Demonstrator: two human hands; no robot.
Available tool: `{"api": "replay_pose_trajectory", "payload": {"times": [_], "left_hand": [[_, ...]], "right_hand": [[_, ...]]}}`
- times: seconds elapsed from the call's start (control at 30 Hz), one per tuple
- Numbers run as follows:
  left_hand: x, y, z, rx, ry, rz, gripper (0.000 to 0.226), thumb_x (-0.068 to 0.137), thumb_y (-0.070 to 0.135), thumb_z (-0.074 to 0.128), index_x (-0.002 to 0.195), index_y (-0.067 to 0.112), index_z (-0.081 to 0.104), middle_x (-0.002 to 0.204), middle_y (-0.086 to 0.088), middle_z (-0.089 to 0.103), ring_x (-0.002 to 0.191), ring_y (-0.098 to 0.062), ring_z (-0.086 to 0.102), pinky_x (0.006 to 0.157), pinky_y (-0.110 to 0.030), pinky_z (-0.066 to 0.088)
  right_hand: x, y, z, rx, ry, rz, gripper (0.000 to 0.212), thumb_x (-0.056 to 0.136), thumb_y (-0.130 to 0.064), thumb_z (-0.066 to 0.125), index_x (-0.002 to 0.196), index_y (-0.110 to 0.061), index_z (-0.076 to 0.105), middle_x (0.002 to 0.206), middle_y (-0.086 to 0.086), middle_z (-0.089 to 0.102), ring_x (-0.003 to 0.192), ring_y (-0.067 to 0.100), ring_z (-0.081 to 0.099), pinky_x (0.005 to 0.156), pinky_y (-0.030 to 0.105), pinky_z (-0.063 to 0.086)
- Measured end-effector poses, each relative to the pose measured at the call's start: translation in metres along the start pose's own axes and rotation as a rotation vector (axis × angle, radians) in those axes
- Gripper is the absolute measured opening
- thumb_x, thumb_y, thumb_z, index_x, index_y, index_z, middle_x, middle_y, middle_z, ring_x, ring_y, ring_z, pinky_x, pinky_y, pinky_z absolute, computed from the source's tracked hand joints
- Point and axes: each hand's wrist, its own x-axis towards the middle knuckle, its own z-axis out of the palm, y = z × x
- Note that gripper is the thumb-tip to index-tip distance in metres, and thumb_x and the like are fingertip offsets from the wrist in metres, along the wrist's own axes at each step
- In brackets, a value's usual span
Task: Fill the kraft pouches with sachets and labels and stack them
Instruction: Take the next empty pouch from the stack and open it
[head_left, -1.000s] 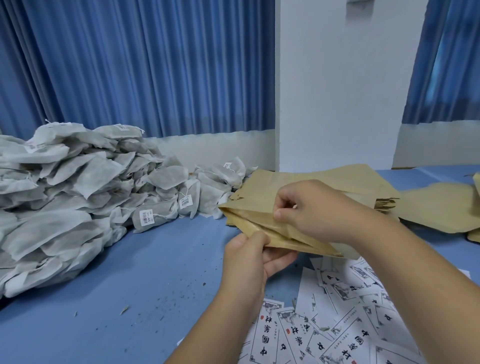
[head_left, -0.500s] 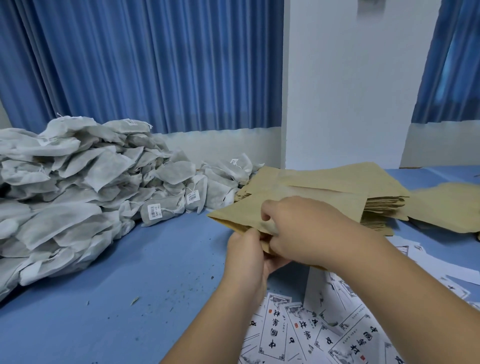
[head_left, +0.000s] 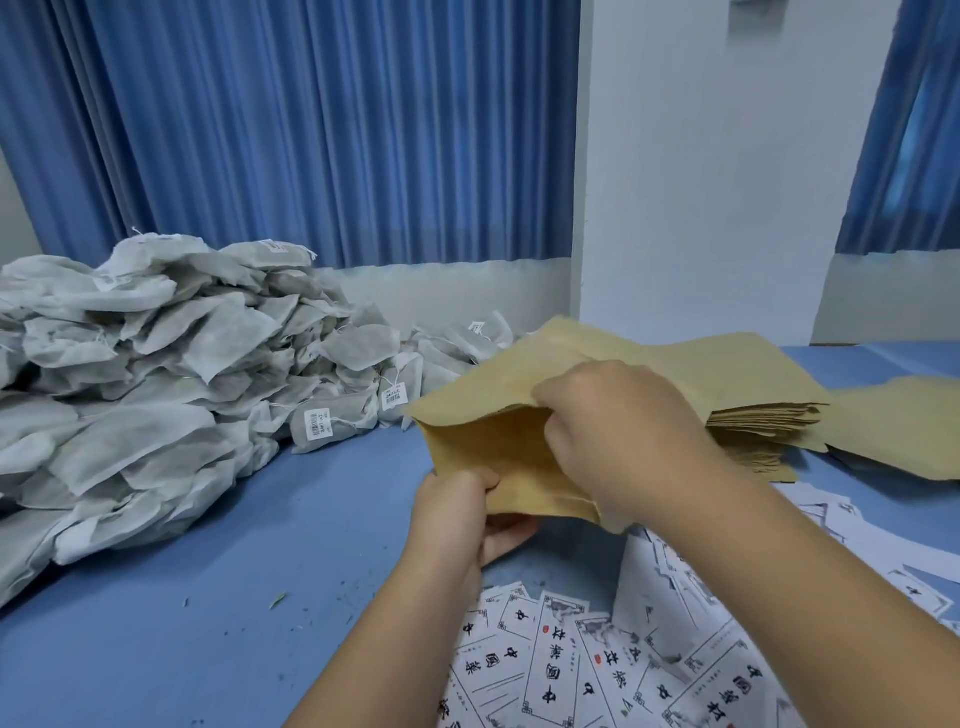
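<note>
A kraft pouch (head_left: 488, 441) is held above the blue table in front of me, its mouth spread wide and facing me. My left hand (head_left: 457, 514) pinches the pouch's lower lip. My right hand (head_left: 618, 431) grips the upper lip, with fingers curled inside the opening. Behind it lies a stack of flat kraft pouches (head_left: 748, 395). A big heap of white sachets (head_left: 156, 384) with barcode tags fills the left side. Printed white labels (head_left: 582, 654) lie scattered near the table's front, under my arms.
More kraft pouches (head_left: 898, 431) lie flat at the far right. The blue table (head_left: 218, 597) carries small crumbs near the front. Blue curtains (head_left: 311, 130) and a white wall column (head_left: 701, 171) stand behind the table.
The pouch's mouth, nearly flat before, is now pulled wide apart. My right hand has lifted the upper lip while my left hand holds the lower one.
</note>
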Motion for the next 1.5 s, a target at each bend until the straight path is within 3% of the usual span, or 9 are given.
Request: {"api": "replay_pose_trajectory", "payload": {"times": [0.13, 0.4, 0.6, 0.87, 1.1, 1.2, 1.3, 1.4, 1.5], "left_hand": [[0.0, -0.002, -0.002, -0.007, -0.009, -0.055, 0.023, 0.086, -0.002, 0.053, 0.108, 0.004, 0.06, 0.075, -0.013, 0.072, 0.06, -0.022, 0.071, 0.054, -0.033, 0.057], [0.004, 0.012, -0.01, 0.056, 0.14, 0.142, 0.018, 0.081, 0.023, 0.067, 0.094, 0.011, 0.061, 0.076, -0.012, 0.069, 0.057, -0.023, 0.067, 0.048, -0.03, 0.052], [0.007, 0.012, -0.019, 0.158, 0.224, 0.192, 0.018, 0.081, 0.007, 0.057, 0.086, 0.023, 0.064, 0.081, -0.008, 0.066, 0.066, -0.024, 0.058, 0.047, -0.028, 0.052], [-0.013, 0.028, -0.005, 0.158, -0.148, 0.063, 0.03, 0.087, 0.007, 0.062, 0.116, 0.014, 0.057, 0.085, -0.008, 0.071, 0.061, -0.016, 0.069, 0.055, -0.029, 0.054], [-0.006, 0.094, -0.023, 0.468, -0.21, 0.13, 0.039, 0.062, 0.032, 0.06, 0.098, 0.018, 0.064, 0.102, 0.001, 0.066, 0.082, -0.024, 0.073, 0.064, -0.034, 0.059], [0.026, 0.117, -0.04, 0.763, 0.031, 0.295, 0.021, 0.078, 0.025, 0.056, 0.098, 0.023, 0.062, 0.101, -0.002, 0.062, 0.086, -0.023, 0.069, 0.075, -0.037, 0.056], [0.073, 0.133, -0.062, 1.383, 0.232, 0.522, 0.039, 0.085, 0.014, 0.056, 0.124, 0.017, 0.058, 0.12, -0.008, 0.059, 0.11, -0.026, 0.057, 0.091, -0.031, 0.045], [0.105, 0.15, -0.078, 1.802, 0.199, 0.637, 0.05, 0.084, 0.013, 0.055, 0.133, 0.019, 0.05, 0.134, -0.008, 0.043, 0.117, -0.027, 0.05, 0.097, -0.039, 0.044], [0.13, 0.164, -0.081, 2.082, 0.133, 0.826, 0.052, 0.084, 0.02, 0.057, 0.135, 0.024, 0.048, 0.136, -0.005, 0.042, 0.118, -0.026, 0.048, 0.094, -0.037, 0.042]], "right_hand": [[-0.001, 0.008, -0.008, 0.038, 0.074, 0.081, 0.014, 0.083, -0.017, 0.042, 0.072, -0.019, 0.051, 0.073, 0.0, 0.052, 0.069, 0.028, 0.049, 0.05, 0.031, 0.026], [0.0, -0.007, 0.011, 0.012, -0.034, -0.165, 0.019, 0.079, -0.012, 0.045, 0.062, -0.017, 0.038, 0.064, 0.0, 0.039, 0.066, 0.028, 0.049, 0.045, 0.029, 0.021], [-0.001, -0.01, 0.009, 0.012, -0.006, -0.165, 0.022, 0.083, -0.012, 0.043, 0.063, -0.019, 0.036, 0.064, -0.002, 0.035, 0.064, 0.027, 0.045, 0.046, 0.03, 0.018], [-0.004, 0.012, 0.009, 0.135, -0.009, -0.057, 0.028, 0.083, -0.023, 0.043, 0.101, -0.024, 0.064, 0.086, -0.003, 0.06, 0.087, 0.024, 0.055, 0.066, 0.034, 0.046], [0.018, 0.033, -0.004, 0.345, 0.077, 0.157, 0.033, 0.078, -0.014, 0.048, 0.098, -0.03, 0.07, 0.089, -0.004, 0.07, 0.085, 0.022, 0.061, 0.071, 0.035, 0.053], [0.039, 0.04, -0.004, 0.402, 0.031, 0.197, 0.035, 0.078, -0.012, 0.049, 0.091, -0.033, 0.073, 0.073, -0.008, 0.065, 0.064, 0.013, 0.054, 0.056, 0.025, 0.044], [0.049, 0.044, 0.002, 0.507, 0.018, 0.229, 0.038, 0.078, -0.012, 0.051, 0.09, -0.04, 0.074, 0.064, -0.008, 0.059, 0.056, 0.012, 0.046, 0.053, 0.026, 0.04], [0.045, 0.046, 0.019, 0.501, -0.011, 0.226, 0.034, 0.078, -0.013, 0.052, 0.093, -0.035, 0.073, 0.064, -0.007, 0.061, 0.059, 0.013, 0.051, 0.057, 0.031, 0.046], [0.042, 0.05, 0.036, 0.484, -0.101, 0.222, 0.039, 0.081, -0.016, 0.053, 0.099, -0.045, 0.071, 0.06, -0.034, 0.053, 0.06, -0.007, 0.05, 0.048, 0.019, 0.032]]}}
